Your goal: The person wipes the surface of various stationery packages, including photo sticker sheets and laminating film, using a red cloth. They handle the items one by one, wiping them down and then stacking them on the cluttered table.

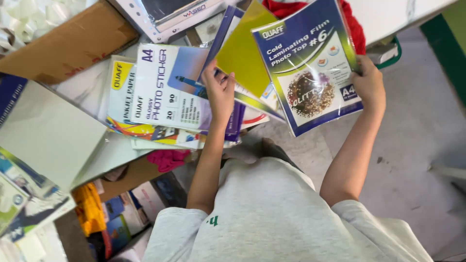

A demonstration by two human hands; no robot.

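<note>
— Packs of paper everywhere: how far along does it look?

— Early, I'd judge. One blue film pack (310, 68) is lifted clear in the right hand (370, 83), fingers clamped on its right edge. Many packs lie fanned on the table (63, 131).

— And the left hand (219, 90)?

— Arm stretched forward, fingers closed on a blue-edged pack (233, 121) beside the yellow sheet (242, 53), just right of the white sticker pack (167, 87).

You get bright, even daylight with only soft shadows. Glare streaks the glossy blue film pack (310, 68) held far right. The far-left corner is washed out, the near-left edge is soft, and straight edges bend outward.
</note>
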